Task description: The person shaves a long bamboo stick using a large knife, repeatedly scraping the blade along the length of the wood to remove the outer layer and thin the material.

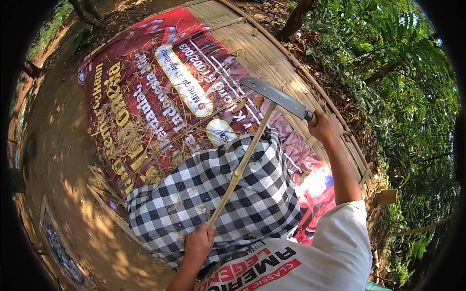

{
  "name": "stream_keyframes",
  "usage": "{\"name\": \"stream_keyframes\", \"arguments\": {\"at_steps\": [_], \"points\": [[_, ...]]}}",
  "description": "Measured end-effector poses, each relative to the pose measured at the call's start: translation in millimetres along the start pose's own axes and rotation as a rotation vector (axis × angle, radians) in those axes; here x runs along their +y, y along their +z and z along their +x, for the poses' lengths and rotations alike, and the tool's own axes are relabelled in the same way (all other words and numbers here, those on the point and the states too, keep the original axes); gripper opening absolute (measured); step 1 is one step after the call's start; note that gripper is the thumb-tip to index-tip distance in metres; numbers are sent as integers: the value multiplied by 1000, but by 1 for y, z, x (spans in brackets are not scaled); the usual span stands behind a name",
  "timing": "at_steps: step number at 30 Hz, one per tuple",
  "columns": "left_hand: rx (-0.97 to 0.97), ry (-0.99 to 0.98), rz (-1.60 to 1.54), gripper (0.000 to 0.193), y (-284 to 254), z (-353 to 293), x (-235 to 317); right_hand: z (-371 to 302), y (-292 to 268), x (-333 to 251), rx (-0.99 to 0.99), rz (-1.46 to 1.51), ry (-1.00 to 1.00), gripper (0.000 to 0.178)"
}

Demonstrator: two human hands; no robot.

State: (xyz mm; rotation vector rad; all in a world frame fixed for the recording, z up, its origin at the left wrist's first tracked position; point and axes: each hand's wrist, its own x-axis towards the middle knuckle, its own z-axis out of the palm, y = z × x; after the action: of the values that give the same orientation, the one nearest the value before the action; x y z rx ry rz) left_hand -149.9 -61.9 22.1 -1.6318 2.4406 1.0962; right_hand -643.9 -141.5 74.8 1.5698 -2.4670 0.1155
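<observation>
the left hand [198, 244] is closed round the foot of a bamboo stick [237, 173] over checked cloth [194, 184], the right hand [324, 127] round a machete [277, 96] at the stick's top, shavings [130, 127] suggesting much trimming done, some perhaps left.

The cloth [201, 180] is checked in black, grey and white, the banner [131, 53] is printed in red, yellow and white, the stick [241, 166] is toned tan, and the knife [277, 94] is grey-bladed.
</observation>
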Motion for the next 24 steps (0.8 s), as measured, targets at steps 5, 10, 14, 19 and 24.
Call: {"name": "stream_keyframes", "arguments": {"at_steps": [5, 10, 14, 19, 24], "points": [[-21, -21, 12, 37, 3, 3, -2, -20, -16, -36, -56, 21, -169, 17], [21, -11, -22, 36, 6, -5, -10, -31, -2, -54, -91, 66, -635, 24], [3, 0, -8, 35, 5, -7, -12, 10, 12, 0, 31, -38, -242, 16], [22, -11, -8, 34, 8, -7, -9, 21, -11, 31, 74, 47, 259, 23], [69, 3, -44, 32, 5, -5, -5, -27, -12, 15, 13, 405, 255, 25]]}}
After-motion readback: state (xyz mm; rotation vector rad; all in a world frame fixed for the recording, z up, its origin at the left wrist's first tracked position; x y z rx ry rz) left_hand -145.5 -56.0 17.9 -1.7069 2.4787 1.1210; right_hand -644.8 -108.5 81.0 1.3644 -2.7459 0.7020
